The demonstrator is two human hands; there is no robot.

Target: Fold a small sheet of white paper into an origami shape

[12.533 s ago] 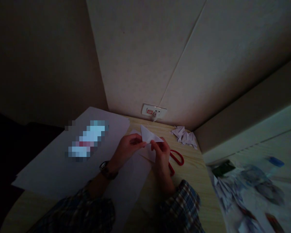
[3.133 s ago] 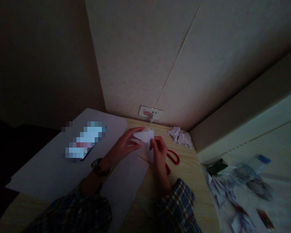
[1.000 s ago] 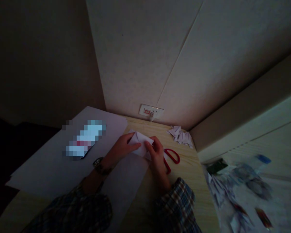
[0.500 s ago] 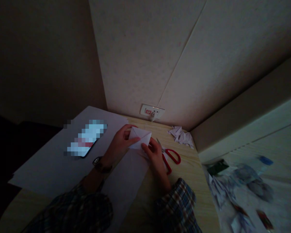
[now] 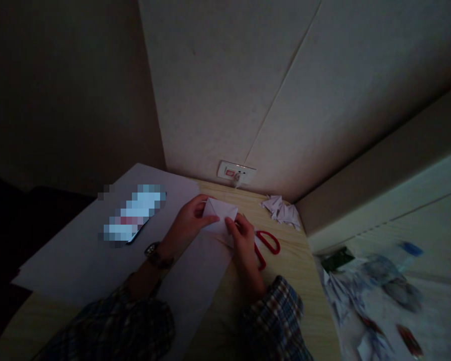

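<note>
A small folded piece of white paper (image 5: pixel 218 209) with crease lines is held up between both hands over the table. My left hand (image 5: pixel 196 213) grips its left side, the thumb lying across the front and the fingers behind. My right hand (image 5: pixel 241 235) pinches its lower right edge between thumb and fingers. Just right of that hand lie red-handled scissors (image 5: pixel 269 242), their blades mostly hidden by it. Beneath the hands are large white paper sheets (image 5: pixel 190 281) on the wooden table.
A phone (image 5: pixel 135 213) with a lit, blurred-out screen rests on the sheets at left. Folded paper pieces (image 5: pixel 281 211) lie near the wall at the table's back right. A wall socket (image 5: pixel 236 173) sits behind the table. Right of the table are a plastic bottle (image 5: pixel 387 271) and crumpled paper (image 5: pixel 342 296).
Both hands have shifted slightly right with the folded paper, which now tips a little differently. My right hand covers more of the scissors' blades.
</note>
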